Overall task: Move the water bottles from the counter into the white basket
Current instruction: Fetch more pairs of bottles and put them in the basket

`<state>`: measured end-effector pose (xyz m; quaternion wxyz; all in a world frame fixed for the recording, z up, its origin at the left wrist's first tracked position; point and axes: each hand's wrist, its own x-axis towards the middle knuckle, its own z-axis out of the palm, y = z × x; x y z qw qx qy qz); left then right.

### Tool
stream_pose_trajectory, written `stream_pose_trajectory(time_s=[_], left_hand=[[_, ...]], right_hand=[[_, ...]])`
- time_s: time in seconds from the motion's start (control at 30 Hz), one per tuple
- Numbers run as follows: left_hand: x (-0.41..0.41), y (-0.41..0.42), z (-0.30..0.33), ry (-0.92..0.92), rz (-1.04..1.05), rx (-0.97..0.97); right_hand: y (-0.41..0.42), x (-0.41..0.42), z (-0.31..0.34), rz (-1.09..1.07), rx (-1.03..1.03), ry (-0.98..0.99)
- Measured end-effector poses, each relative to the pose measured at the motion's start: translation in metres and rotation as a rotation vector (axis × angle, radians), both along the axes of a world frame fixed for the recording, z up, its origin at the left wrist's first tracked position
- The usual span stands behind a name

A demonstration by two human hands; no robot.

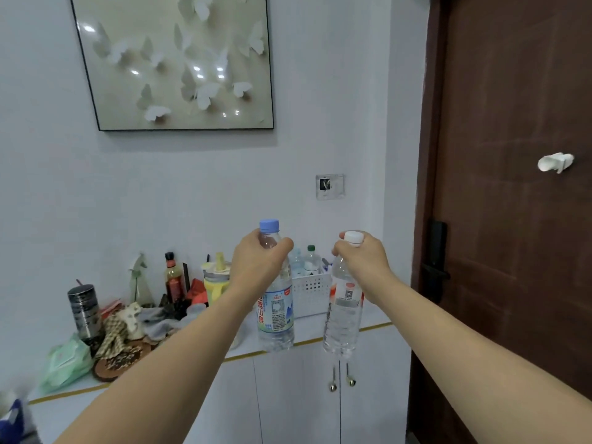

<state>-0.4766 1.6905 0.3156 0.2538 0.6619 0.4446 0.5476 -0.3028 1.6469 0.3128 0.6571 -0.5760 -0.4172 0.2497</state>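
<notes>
My left hand (pixel 259 262) grips the neck of a clear water bottle with a blue cap and a green-and-blue label (pixel 276 312), held upright above the counter's front edge. My right hand (pixel 360 256) grips the top of a second clear bottle with a white cap and a red-and-white label (pixel 343 318), hanging upright in front of the cabinet. Behind both bottles the white perforated basket (pixel 312 291) stands on the counter against the wall. Two bottles (pixel 310 261) stand inside it, one with a green cap.
The white counter (pixel 374 318) has a gold front edge. Its left half holds clutter: a dark metal tumbler (pixel 84 310), a sauce bottle (pixel 173 277), a yellow cup (pixel 216 282), a green wipes pack (pixel 65 363) and cloths. A brown door (pixel 512 187) stands at the right.
</notes>
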Motion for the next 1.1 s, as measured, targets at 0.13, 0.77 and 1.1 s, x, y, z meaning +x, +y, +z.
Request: stream_pose_trajectory(time_s=[0.13,0.77,1.1], left_hand=[[0.003,0.068,0.01,-0.046,-0.021,-0.015],[0.082,0.333,0.001,-0.338,0.074,-0.189],[0.088,0.443,-0.028,-0.276,0.25,-0.233]], right_hand=[[0.06,0.008,0.013,0.014,-0.002,-0.061],[0.332,0.116,0.005,0.149,0.048,0.034],[0.472,0.092,-0.037,0.387,-0.055,-0.006]])
